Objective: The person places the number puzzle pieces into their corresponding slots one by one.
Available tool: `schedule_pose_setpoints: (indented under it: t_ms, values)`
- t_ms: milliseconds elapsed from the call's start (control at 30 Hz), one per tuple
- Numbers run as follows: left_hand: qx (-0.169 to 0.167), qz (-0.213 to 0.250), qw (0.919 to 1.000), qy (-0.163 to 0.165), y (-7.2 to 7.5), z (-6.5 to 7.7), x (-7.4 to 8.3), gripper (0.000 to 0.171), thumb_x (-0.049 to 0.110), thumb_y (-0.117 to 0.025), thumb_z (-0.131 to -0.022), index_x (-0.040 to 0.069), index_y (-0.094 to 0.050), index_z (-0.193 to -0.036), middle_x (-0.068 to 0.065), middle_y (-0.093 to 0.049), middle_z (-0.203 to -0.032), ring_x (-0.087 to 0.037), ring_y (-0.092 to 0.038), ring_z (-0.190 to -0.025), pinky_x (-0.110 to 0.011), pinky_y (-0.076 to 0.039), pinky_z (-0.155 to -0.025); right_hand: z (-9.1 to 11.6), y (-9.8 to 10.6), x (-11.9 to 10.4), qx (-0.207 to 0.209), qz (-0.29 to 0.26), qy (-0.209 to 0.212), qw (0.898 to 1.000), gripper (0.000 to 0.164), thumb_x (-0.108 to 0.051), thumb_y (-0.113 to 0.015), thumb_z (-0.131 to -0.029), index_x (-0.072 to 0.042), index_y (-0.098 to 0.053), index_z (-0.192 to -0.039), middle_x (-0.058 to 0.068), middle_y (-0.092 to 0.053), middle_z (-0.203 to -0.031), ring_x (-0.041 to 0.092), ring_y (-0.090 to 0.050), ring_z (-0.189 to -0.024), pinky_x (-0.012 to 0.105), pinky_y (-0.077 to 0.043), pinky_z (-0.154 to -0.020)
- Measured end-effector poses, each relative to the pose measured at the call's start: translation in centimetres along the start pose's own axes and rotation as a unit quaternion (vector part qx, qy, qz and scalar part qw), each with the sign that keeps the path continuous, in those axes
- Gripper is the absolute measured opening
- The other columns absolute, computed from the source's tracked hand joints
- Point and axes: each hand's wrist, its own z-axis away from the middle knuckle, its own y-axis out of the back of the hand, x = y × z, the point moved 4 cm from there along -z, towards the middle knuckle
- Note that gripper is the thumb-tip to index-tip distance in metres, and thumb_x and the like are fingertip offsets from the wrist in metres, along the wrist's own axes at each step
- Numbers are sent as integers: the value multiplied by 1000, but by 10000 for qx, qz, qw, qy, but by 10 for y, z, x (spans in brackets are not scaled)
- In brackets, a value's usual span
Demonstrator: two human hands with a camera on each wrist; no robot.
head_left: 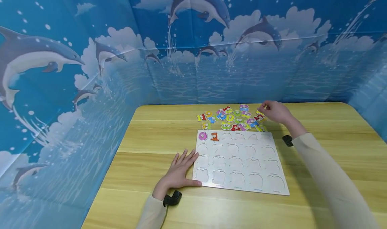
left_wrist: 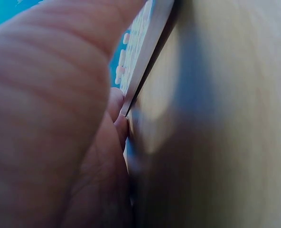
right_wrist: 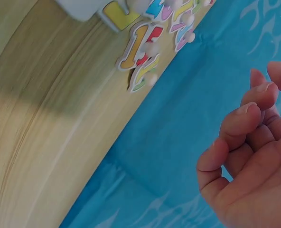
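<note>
A white puzzle board (head_left: pixel 242 165) with shaped recesses lies on the table. Its top row holds a purple zero piece (head_left: pixel 203 136) and an orange-red number 1 piece (head_left: pixel 214 137). My left hand (head_left: pixel 176 174) rests at the board's left edge, fingers spread and straight, thumb at the lower left corner. My right hand (head_left: pixel 276 112) hovers at the right end of a group of number pieces (head_left: pixel 230 118) with small knobs. In the right wrist view its fingers (right_wrist: pixel 242 118) are loosely curled, and nothing shows between them. A yellow-and-green piece (right_wrist: pixel 145 76) lies nearby.
The wooden table (head_left: pixel 145 135) reaches back to a blue dolphin-patterned cloth (head_left: pixel 193 74), which also hangs along the left side. Several number pieces sit close together or overlap just behind the board. A dark wrist camera (head_left: pixel 287 140) sits beside my right sleeve.
</note>
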Motion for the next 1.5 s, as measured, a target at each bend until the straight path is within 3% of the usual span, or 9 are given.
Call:
schedule_pose_setpoints:
  t_ms: [567, 967, 1500]
  values:
    - [-39, 3, 10000, 19, 2, 0, 1, 104, 67, -64, -76, 18, -14, -154, 0, -8, -158, -25, 3, -143, -48, 5, -112, -3, 2, 4, -202, 115, -36, 9997, 33, -30, -51, -99, 2, -57, -101, 7, -49, -69, 21, -41, -56, 35, -33, -51]
    - [-59, 3, 10000, 67, 2, 0, 1, 105, 67, -65, -75, 19, -15, -154, 1, -7, -158, -23, 5, -143, -46, 7, -112, -8, -22, 10, -518, 209, -33, 9984, 28, -28, -52, -98, -1, -57, -98, 7, -56, -74, 21, -44, -59, 34, -34, -54]
    - [-63, -28, 9999, 114, 0, -1, -1, 104, 67, -64, -75, 21, -14, -154, 4, -6, -158, -21, 7, -143, -43, 9, -112, -26, -46, -15, -570, 195, 119, 9981, 25, -25, -52, -98, -1, -58, -95, 6, -54, -69, 19, -43, -55, 34, -35, -54]
